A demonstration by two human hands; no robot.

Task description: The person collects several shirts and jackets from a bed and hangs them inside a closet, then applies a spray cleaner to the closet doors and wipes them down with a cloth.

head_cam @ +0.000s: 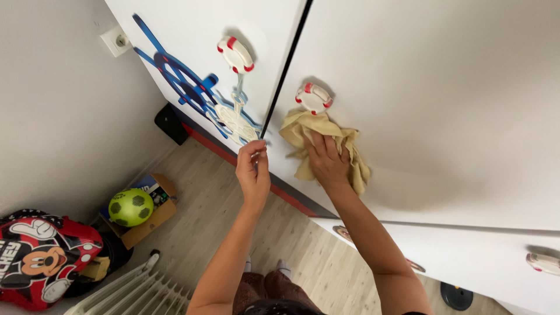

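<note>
Nearest the camera, at the bottom edge of the view, lie the person's knees and socked feet on the pale wood floor. To the left on that floor stand a white ribbed radiator, a red and black cartoon backpack, and a cardboard box with a green ball resting in it.

Both arms reach up to the white wardrobe. The left hand is at the lower edge of the left door, its fingers pinched nearly closed on that edge beside the dark gap between the doors; it seems to be steadying the door. The right hand lies flat on the right door, fingers spread and pressing a crumpled yellow cloth against the panel, gripping nothing else. The cloth sits just under the lifebuoy-shaped knob, touching its lower rim, near the door's inner edge.

As a judgement, the step in hand is wiping the right door's face around the knob. Carrying on would call for steady palm pressure, sliding the cloth outward over the bare panel and working round the knob without snagging it.

Farther off, the left door bears a second lifebuoy knob and a blue ship's wheel decal; a wall socket sits near the top left corner.
</note>
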